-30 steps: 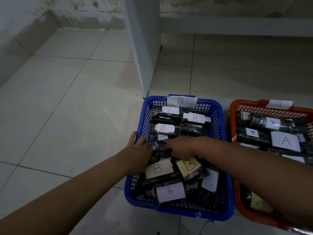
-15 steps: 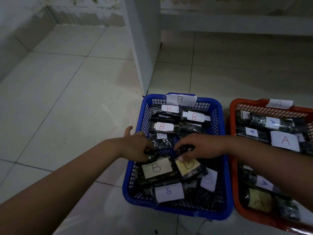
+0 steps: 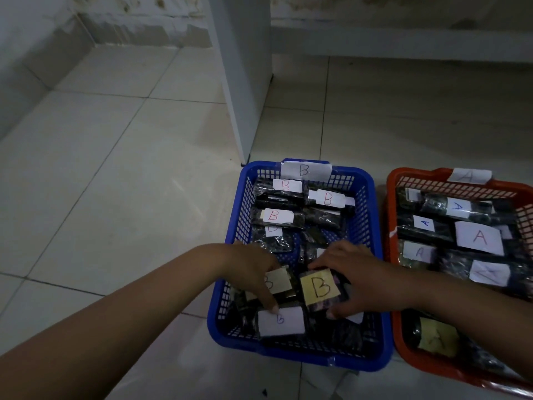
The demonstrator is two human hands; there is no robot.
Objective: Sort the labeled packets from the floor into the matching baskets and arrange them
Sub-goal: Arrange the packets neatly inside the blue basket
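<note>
Packets (image 3: 278, 219) in dark wrap, each with a paper slip marked B, fill the blue basket (image 3: 372, 284) on the floor (image 3: 115, 197) in front of me. A white tag (image 3: 305, 170) marked B is stuck on its far rim. Just to its right, close beside it, I see the orange basket (image 3: 389, 226), loaded with packets marked A (image 3: 478, 237) and carrying an A tag (image 3: 468, 176) on its far rim.

Both hands reach down into the near half of the blue basket. My left hand (image 3: 253, 272) lies over a packet with a pale slip (image 3: 279, 281), fingers curled down along its left edge, one fingertip touching the top of a white-slip packet (image 3: 281, 321) at the near wall. I cannot tell whether it truly clenches the pale one or only presses on it. My right hand (image 3: 354, 278) is set around the yellow-slip packet (image 3: 317, 287), fingers across its far edge and thumb at its near right corner, so it grasps that packet. The two packets sit side by side, touching or nearly so.

Beyond the baskets a white post (image 3: 242, 82) stands on the tiles, its foot just behind the blue basket's far left corner.
</note>
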